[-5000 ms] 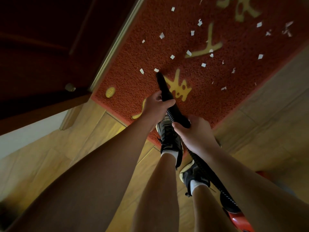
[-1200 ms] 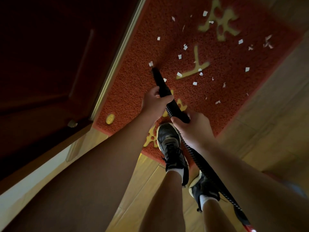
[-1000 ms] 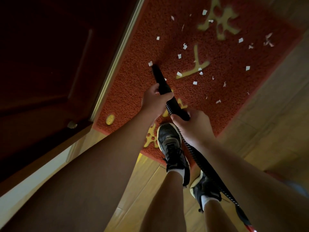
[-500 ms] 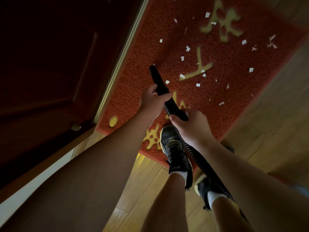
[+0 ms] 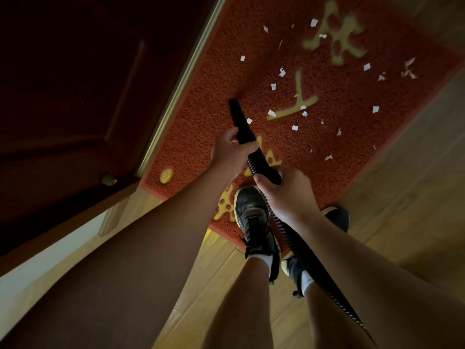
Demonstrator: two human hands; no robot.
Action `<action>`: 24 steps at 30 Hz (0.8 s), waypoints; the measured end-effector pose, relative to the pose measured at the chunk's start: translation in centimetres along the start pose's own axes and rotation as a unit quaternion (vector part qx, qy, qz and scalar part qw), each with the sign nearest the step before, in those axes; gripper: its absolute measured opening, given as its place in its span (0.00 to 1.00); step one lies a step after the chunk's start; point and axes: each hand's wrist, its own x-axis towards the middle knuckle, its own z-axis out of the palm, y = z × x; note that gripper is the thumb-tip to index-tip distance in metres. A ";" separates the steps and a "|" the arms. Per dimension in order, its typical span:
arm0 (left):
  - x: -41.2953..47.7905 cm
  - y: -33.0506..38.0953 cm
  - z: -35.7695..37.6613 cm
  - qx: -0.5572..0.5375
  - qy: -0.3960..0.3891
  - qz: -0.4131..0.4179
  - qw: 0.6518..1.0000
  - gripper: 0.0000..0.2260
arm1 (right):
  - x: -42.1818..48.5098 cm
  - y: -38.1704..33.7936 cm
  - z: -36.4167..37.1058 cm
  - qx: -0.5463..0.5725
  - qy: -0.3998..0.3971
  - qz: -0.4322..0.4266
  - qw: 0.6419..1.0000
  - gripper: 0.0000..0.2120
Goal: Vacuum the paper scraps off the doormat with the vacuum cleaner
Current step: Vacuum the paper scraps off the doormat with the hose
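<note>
Left hand (image 5: 230,152) and right hand (image 5: 286,192) both grip the black vacuum nozzle (image 5: 239,122), its tip on the red doormat (image 5: 201,137) amid paper scraps (image 5: 273,86) at frame centre.

Both hands, left hand (image 5: 230,153) and right hand (image 5: 289,195), grip the black nozzle (image 5: 240,124) at frame centre; paper scraps (image 5: 294,127) dot the red doormat (image 5: 201,137) upper right.

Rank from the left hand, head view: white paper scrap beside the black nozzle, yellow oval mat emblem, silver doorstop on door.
1. White paper scrap, just beyond the left hand.
2. Yellow oval emblem, lower left of it.
3. Silver doorstop, farthest left.
</note>
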 end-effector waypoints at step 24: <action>-3.8 -2.5 3.9 -0.012 -0.007 -0.036 0.999 0.37 | -3.5 4.3 -1.5 0.002 -0.021 0.007 1.000 0.20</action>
